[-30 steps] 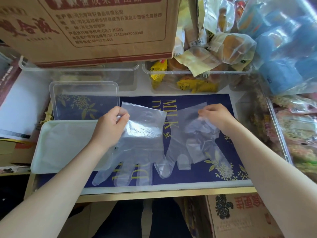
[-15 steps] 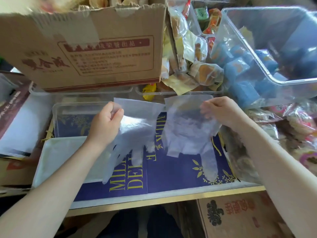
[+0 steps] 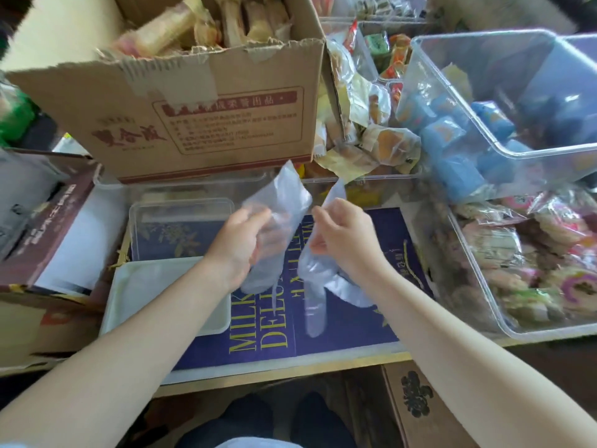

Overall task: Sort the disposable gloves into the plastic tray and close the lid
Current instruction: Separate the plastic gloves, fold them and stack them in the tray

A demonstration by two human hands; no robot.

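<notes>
Two clear disposable gloves hang in the air over the blue printed board [image 3: 349,331]. My left hand [image 3: 239,244] grips the left glove [image 3: 279,202] around its middle, cuff up and fingers dangling below. My right hand [image 3: 342,237] pinches the right glove [image 3: 315,286], which droops crumpled beneath the wrist. The two hands are close together. The white plastic tray [image 3: 135,286] lies on the board at the left, partly under my left forearm. The clear lid [image 3: 181,227] rests just behind the tray.
A torn cardboard box [image 3: 206,114] full of snacks looms behind the board. Clear bins of packaged snacks [image 3: 523,253] and blue packets [image 3: 484,101] crowd the right side. A dark box [image 3: 48,221] sits at the left, and another carton [image 3: 420,405] is below the board's front edge.
Both gloves have been lifted off the board and gathered. My hands have moved toward each other. The view has tilted upward, showing more of the bins behind.
</notes>
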